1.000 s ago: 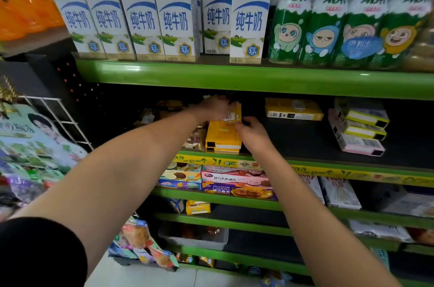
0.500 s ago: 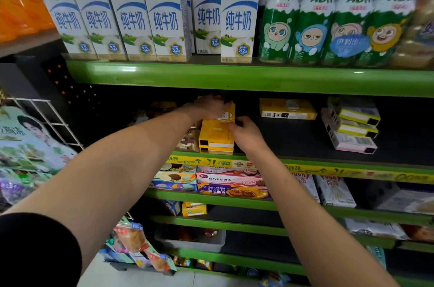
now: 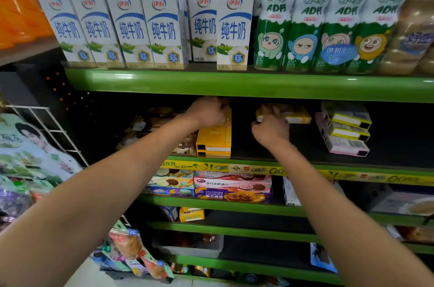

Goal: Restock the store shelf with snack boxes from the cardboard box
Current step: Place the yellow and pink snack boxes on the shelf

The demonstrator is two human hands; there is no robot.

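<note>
On the second green shelf stands a stack of yellow snack boxes. My left hand rests on top of that stack, fingers curled over the uppermost box near the back. My right hand is further right, reaching to a flat yellow box that lies deeper on the shelf; its fingers grip the box's left end. The cardboard box is out of view.
A stack of pink and yellow boxes lies at the shelf's right. Milk cartons and green drink packs fill the shelf above. Cookie boxes sit below. A wire rack with snack bags hangs at left.
My right hand left the yellow stack and moved right and back to the flat yellow box. My left hand stayed on top of the stack.
</note>
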